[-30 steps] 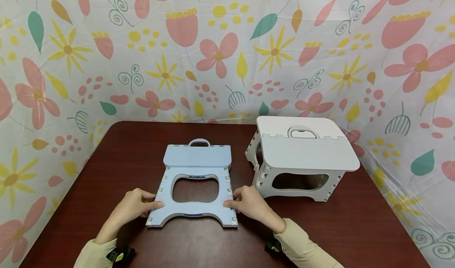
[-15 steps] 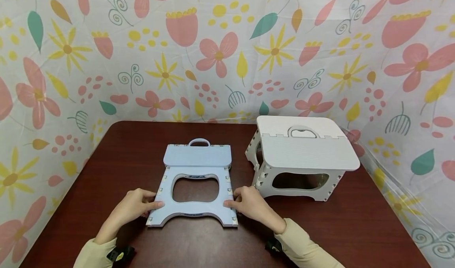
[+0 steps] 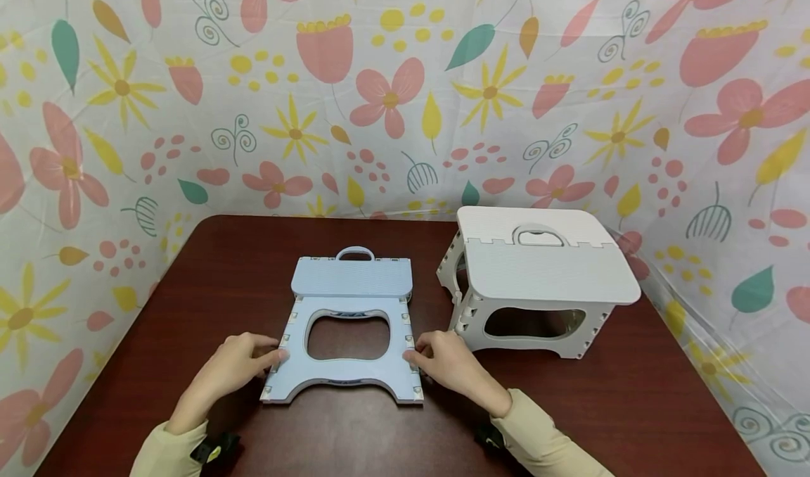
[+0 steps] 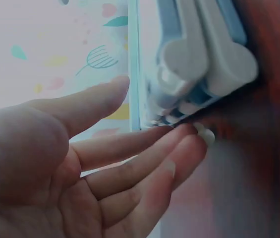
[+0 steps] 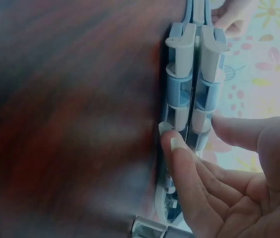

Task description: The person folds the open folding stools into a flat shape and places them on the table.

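A light blue folding step stool [image 3: 351,371] lies folded flat on the dark red-brown table, its carry handle toward the wall. At its left edge is my left hand [image 3: 230,366], thumb tip by the rim. In the left wrist view the thumb [image 4: 97,101] is straight and apart from the stool [image 4: 179,64], with the fingertips beside its lower side edge. My right hand [image 3: 451,366] is at the opposite edge. In the right wrist view, its fingertips touch the hinged side of the stool [image 5: 179,91], and the thumb [image 5: 239,133] lies against the upper edge.
A white folding stool [image 3: 550,273] stands unfolded on the table [image 3: 234,273] at the right, close to my right hand. Behind the table hangs a flower-patterned cloth [image 3: 392,160], which also covers both sides.
Both thumbs have drawn back from the blue stool's upper face to its side edges, loosening their hold. Neither stool has moved.
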`<state>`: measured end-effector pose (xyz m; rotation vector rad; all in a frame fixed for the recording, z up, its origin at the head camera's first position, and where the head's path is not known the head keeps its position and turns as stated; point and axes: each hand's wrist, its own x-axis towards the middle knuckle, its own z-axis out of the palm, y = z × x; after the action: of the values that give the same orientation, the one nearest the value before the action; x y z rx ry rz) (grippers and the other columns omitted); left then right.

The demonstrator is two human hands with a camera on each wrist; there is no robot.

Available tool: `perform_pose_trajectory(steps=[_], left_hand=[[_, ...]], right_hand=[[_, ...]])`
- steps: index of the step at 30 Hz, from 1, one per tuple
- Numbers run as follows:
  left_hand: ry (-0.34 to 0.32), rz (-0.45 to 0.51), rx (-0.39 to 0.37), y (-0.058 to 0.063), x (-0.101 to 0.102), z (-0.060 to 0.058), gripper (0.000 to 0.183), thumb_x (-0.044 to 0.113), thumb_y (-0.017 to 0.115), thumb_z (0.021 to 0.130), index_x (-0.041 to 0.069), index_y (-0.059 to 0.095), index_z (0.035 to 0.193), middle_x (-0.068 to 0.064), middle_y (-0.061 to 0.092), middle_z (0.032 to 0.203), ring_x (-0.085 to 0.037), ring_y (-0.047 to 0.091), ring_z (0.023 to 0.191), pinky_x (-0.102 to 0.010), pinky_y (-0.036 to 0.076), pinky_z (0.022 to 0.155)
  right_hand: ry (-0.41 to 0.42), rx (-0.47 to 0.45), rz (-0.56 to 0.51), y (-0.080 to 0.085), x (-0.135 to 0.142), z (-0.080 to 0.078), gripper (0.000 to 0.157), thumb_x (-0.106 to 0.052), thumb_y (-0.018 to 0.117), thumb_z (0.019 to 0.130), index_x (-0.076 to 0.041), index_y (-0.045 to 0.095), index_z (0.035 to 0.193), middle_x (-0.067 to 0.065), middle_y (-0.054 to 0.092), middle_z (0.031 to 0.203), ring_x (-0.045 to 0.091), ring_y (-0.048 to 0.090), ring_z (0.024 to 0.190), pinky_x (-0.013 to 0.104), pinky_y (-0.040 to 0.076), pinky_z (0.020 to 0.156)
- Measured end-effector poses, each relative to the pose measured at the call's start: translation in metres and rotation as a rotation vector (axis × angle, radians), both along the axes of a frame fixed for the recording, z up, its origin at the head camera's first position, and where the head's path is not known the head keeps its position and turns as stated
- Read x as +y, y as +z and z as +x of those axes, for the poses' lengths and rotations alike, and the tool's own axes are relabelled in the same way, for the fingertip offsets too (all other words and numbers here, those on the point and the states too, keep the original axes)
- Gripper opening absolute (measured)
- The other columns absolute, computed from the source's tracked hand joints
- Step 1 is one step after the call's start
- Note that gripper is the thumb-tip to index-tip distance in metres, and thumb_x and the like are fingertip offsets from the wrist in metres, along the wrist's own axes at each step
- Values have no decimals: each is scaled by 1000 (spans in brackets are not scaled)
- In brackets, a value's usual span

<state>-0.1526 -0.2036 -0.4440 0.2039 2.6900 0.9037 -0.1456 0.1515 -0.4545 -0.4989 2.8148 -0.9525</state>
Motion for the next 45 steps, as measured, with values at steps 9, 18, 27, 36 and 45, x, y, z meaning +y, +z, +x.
perform_pose_trajectory(steps=[9, 18, 27, 36, 45], left_hand=[[5, -84, 128, 16, 10, 1, 45, 43, 60, 85, 8, 64, 114, -9, 68, 104, -18, 65, 84, -32, 49, 63], [-78, 22, 186, 30, 36, 0, 27, 40, 60, 86, 16, 70, 92, 3, 67, 80, -5, 55, 64, -22, 41, 54], [-321, 228, 160, 40, 73, 0, 37, 45, 55, 88, 18, 53, 63, 7, 60, 65, -3, 47, 55, -18, 35, 50], [-510, 326, 125, 41, 111, -2, 44, 42, 51, 91, 12, 51, 60, -1, 66, 68, 0, 23, 41, -16, 25, 44], [-622, 404, 80, 33, 139, -2, 43, 38, 50, 93, 9, 59, 63, -7, 60, 60, 0, 35, 43, -15, 29, 47]], right_hand=[[14, 51, -11, 0, 4, 0, 16, -26, 61, 88, -16, 63, 76, -5, 61, 55, 0, 49, 40, 18, 42, 50], [15, 102, -30, -2, 10, 3, 16, -20, 62, 87, -18, 57, 72, -6, 59, 55, -3, 46, 37, 18, 41, 45], [36, 47, -75, 3, 18, 5, 22, -22, 60, 88, -20, 53, 67, -2, 60, 52, 6, 53, 39, 19, 41, 44], [217, 33, -27, 14, 30, 9, 30, -23, 59, 89, -19, 53, 61, -6, 60, 54, -1, 52, 45, 16, 40, 46], [305, -92, 64, 30, 44, 14, 39, -29, 54, 92, -16, 44, 57, -8, 55, 51, 4, 55, 46, 17, 38, 46]])
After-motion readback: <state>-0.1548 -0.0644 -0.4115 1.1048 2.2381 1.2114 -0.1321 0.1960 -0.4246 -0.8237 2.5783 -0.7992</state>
